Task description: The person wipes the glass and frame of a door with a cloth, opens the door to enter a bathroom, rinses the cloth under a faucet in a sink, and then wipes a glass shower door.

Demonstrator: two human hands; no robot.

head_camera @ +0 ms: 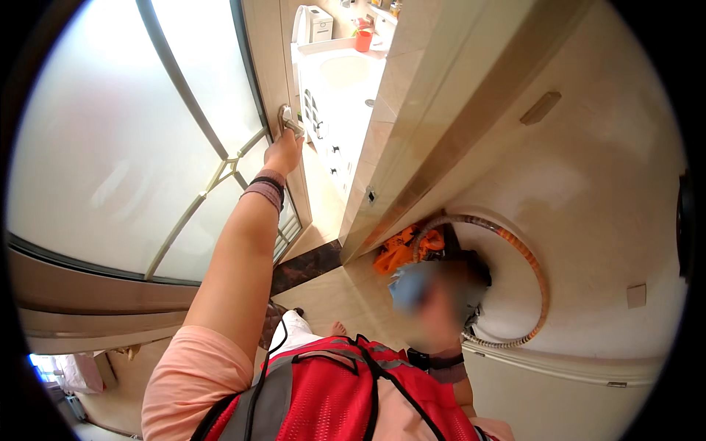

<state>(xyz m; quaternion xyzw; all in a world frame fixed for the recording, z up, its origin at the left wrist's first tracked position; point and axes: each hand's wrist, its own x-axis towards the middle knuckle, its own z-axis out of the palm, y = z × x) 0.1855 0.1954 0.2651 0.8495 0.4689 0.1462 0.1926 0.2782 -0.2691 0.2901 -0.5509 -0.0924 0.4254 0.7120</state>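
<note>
My left hand [284, 151] reaches forward with its fingers around the lever handle [293, 129] of a frosted-glass door [116, 149]. The door stands partly open, and a washroom shows through the gap. My right hand [444, 314] is low in front of my body, under a heavy blur. Beside its fingers shows something light blue [405, 286], perhaps cloth. Whether the hand grips it cannot be made out. Orange bags or cloth [408, 248] lie beyond it, in the corner by the wall.
A large taped hoop [524, 245] leans on the wall at right. Through the gap stand a white vanity with a basin [345, 71] and a red cup [363, 41]. A dark stone threshold [311, 264] crosses the doorway. My bare foot [338, 329] is on the tiled floor.
</note>
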